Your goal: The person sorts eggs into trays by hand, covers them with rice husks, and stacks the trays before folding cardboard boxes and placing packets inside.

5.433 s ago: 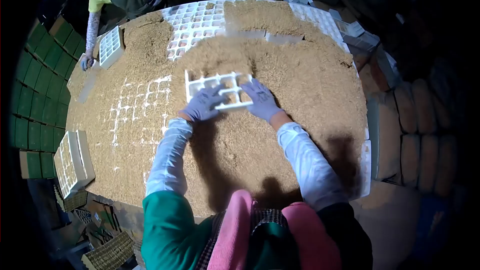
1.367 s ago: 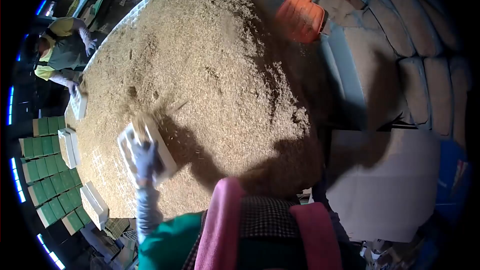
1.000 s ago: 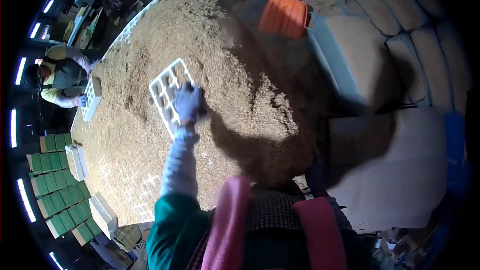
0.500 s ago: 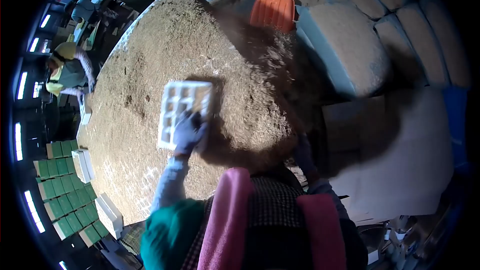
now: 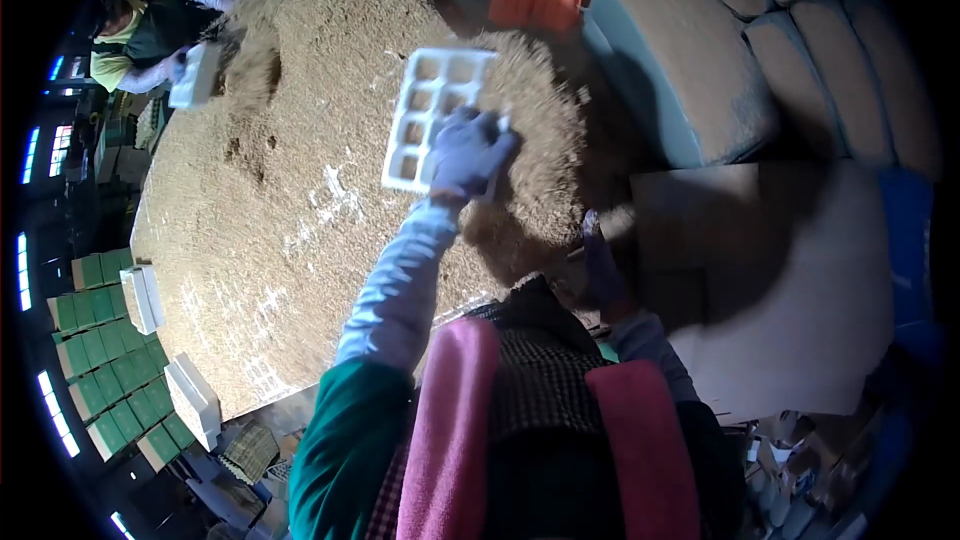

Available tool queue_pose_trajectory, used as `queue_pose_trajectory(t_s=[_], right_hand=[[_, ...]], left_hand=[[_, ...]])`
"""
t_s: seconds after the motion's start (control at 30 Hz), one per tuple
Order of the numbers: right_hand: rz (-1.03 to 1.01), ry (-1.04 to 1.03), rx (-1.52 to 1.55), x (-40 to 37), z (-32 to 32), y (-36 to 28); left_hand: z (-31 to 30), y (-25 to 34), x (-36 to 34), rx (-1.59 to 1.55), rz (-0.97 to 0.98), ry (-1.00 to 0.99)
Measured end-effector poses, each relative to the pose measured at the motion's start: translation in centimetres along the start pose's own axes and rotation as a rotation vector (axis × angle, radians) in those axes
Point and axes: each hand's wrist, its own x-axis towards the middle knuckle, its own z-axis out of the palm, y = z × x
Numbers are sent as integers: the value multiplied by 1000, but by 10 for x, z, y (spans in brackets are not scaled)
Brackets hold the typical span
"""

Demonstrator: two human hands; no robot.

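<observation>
One white tray [image 5: 440, 86] lies on the chaff [image 5: 325, 110] under my left hand [image 5: 470, 152], fingers spread, long axis running away from me; my right hand [image 5: 603, 270] sits well apart rightward, its grip unclear.

I can read no lettering, number, brand or sign: the tray [image 5: 402, 120] under my left hand [image 5: 468, 155], the green boxes [image 5: 112, 365] stacked on one side and the sacks [image 5: 695, 65] on the other give me nothing legible.
</observation>
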Motion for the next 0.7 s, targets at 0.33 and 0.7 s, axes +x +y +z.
queue_pose_trajectory(t_s=[0.33,0.7], right_hand=[[241,556,346,43,-27,-95],[118,730,62,22,39,-184]], left_hand=[[-6,-77,-163,66,196,-43],[-69,-271,-453,-299,-1243,384]])
